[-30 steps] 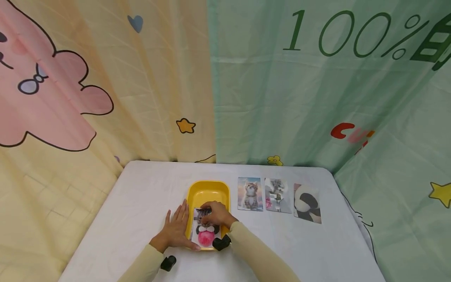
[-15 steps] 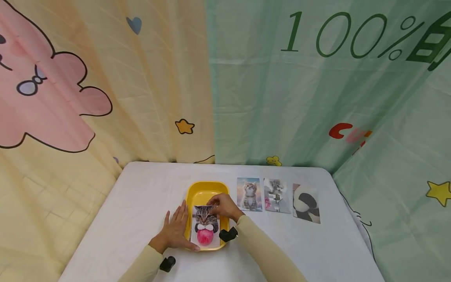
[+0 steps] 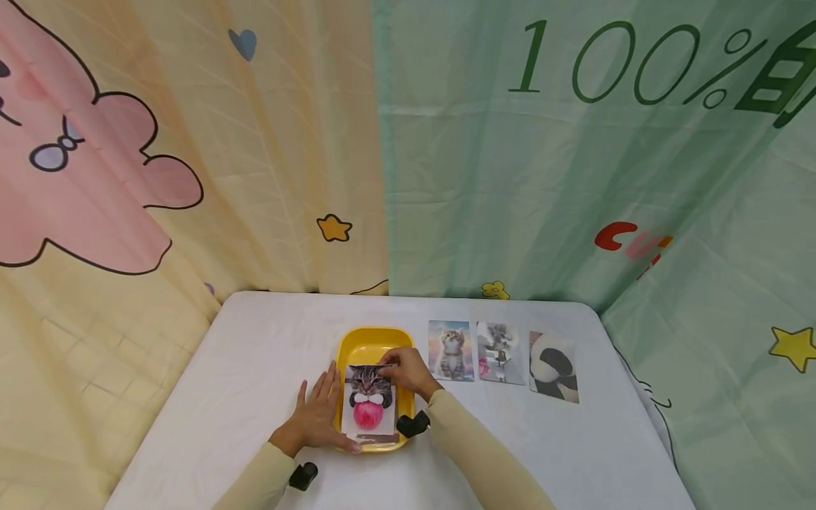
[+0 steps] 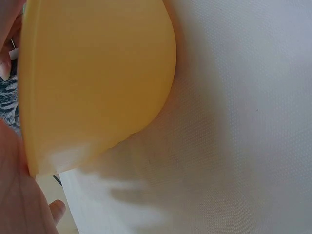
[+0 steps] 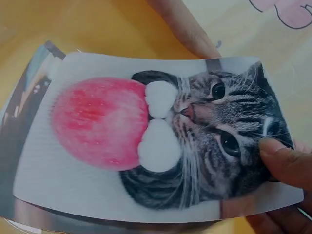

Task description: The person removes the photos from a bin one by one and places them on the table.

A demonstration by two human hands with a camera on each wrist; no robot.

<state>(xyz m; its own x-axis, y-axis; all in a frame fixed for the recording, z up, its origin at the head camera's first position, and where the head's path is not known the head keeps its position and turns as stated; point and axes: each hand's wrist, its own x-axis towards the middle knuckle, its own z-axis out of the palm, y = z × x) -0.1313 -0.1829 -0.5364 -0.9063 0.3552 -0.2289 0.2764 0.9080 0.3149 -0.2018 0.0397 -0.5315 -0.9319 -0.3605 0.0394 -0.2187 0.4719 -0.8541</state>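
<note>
My right hand (image 3: 408, 372) pinches the top right corner of a photo card (image 3: 368, 404) showing a tabby cat with a pink ball. In the right wrist view the card is slightly bowed, with the thumb (image 5: 287, 163) on its face. Another card (image 5: 31, 117) peeks out from beneath it, also visible at the bottom of the yellow tray (image 3: 366, 348). My left hand (image 3: 315, 418) rests along the tray's left side with fingers straight, its thumb at the near rim. The left wrist view shows the tray's outer wall (image 4: 97, 73) beside the palm.
Three photo cards lie in a row on the white table (image 3: 274, 340) right of the tray: a kitten card (image 3: 451, 351), a grey-and-white cat card (image 3: 502, 353) and a panda card (image 3: 554, 368). Printed curtains (image 3: 446, 177) hang behind and beside the table.
My right hand has shifted from over the cat's face to the card's top right corner. The cat card has moved slightly away from me, uncovering a strip of the card below. My left hand stays put.
</note>
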